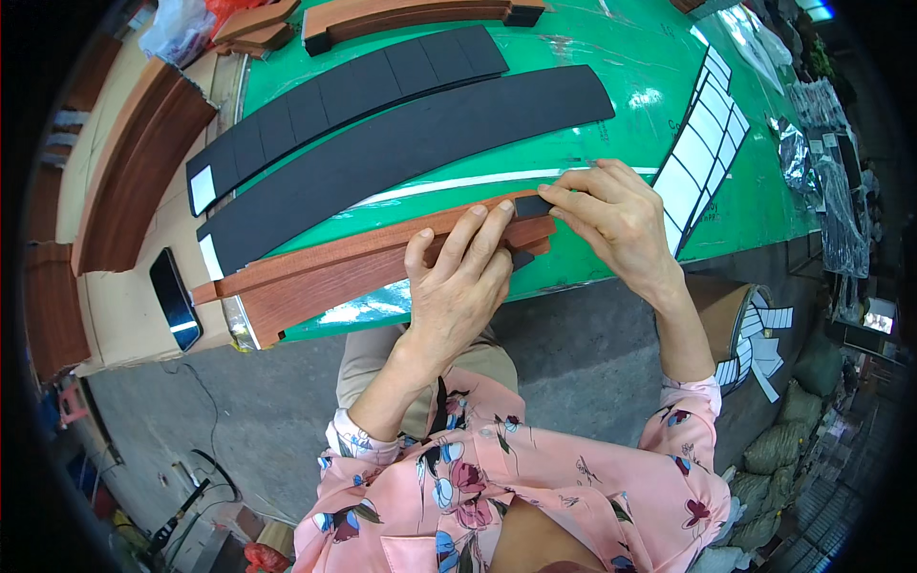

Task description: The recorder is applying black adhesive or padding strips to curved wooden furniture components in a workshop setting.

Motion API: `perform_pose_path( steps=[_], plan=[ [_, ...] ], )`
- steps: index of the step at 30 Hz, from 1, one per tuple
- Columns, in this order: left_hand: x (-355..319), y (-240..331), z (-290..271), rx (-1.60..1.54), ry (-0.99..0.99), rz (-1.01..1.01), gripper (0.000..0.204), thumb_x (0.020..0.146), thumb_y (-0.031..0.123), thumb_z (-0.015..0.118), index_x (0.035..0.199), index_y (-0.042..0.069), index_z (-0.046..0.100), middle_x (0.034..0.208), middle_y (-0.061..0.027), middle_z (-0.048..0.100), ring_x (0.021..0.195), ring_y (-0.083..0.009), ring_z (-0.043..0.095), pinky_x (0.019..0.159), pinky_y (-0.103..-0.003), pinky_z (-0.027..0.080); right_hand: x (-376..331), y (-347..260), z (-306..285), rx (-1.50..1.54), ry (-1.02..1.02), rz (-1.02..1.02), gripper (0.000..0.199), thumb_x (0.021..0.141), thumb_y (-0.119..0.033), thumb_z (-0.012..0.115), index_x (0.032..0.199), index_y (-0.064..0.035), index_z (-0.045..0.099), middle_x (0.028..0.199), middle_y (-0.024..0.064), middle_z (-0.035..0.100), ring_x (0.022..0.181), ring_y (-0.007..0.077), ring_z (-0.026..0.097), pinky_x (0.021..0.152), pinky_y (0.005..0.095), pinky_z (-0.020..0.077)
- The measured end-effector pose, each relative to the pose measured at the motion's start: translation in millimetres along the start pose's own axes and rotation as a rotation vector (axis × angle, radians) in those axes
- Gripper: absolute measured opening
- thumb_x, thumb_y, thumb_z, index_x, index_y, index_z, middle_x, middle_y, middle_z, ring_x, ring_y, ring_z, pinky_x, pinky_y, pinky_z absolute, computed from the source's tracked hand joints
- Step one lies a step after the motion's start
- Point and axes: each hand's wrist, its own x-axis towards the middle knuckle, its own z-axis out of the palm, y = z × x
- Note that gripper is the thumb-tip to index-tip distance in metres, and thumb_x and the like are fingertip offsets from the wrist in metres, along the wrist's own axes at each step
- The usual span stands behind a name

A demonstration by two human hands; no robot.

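Note:
A long reddish-brown wooden strip [325, 272] lies along the near edge of the green table [630, 57]. My left hand [458, 286] presses down on its right part, fingers spread over the top. My right hand [611, 215] pinches a small black foam pad [531, 205] against the strip's right end. Two long black foam strips [401, 143] [344, 95] lie on the table behind the wood, the farther one cut into segments.
A sheet of white-backed pads [702, 143] lies at the right. More wooden strips [411, 17] sit at the far edge. A cardboard box with curved wood pieces [134, 172] and a dark phone [175, 298] stands left. A cardboard bin [735, 320] is below right.

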Motion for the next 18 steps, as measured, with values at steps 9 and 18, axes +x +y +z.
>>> perform_pose_path(
  steps=[9,18],
  plan=[
    [-0.4,-0.2,1.1,-0.003,0.002,-0.001,0.010,0.068,0.018,0.066,0.070,0.017,0.056,0.122,0.0029,0.054,0.113,-0.0133,0.046,0.100,-0.041,0.018,-0.6,-1.7,-0.2,-0.013,-0.006,0.020,0.025,0.063,-0.007,0.071,0.087,-0.0092,0.067,0.081,0.0027,0.062,0.068,0.0214,0.055,0.062,0.0324,0.0457],
    [0.4,0.9,-1.1,0.000,0.005,-0.001,0.010,0.068,0.017,0.065,0.070,0.016,0.056,0.121,0.0030,0.054,0.112,-0.0131,0.047,0.100,-0.040,0.018,-2.4,-4.6,1.1,0.018,-0.025,0.072,0.025,0.062,-0.006,0.071,0.087,-0.0092,0.067,0.086,0.0035,0.061,0.070,0.0205,0.057,0.061,0.0308,0.0460]
  ],
)
